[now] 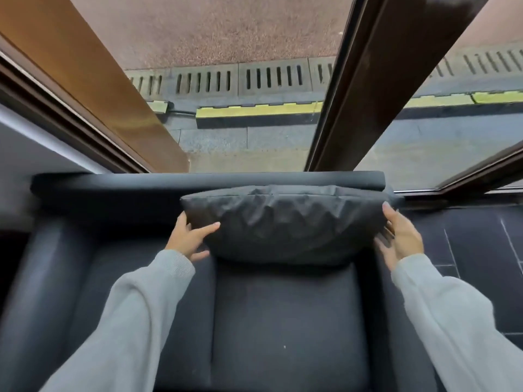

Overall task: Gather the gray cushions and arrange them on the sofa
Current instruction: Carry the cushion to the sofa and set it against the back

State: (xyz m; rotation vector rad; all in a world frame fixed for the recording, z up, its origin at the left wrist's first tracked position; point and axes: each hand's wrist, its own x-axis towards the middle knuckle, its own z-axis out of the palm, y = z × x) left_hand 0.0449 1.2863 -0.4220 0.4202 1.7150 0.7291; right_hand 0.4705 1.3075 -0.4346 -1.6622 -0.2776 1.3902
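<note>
A dark gray cushion (pixel 285 222) stands upright against the backrest of the dark sofa (pixel 283 321), above the right-hand seat pad. My left hand (pixel 189 237) grips the cushion's lower left corner, thumb in front and fingers behind. My right hand (pixel 400 236) lies with spread fingers against the cushion's right edge; it is blurred, so its hold is unclear. Both arms wear light gray sleeves.
Behind the sofa's backrest (pixel 198 179) is a large window with dark brown frames (pixel 368 89). Outside lie pavement, drain grates (pixel 240 79) and a yellow-striped kerb. Dark floor tiles (pixel 475 250) lie to the sofa's right. A second seat pad (pixel 113 292) lies to the left.
</note>
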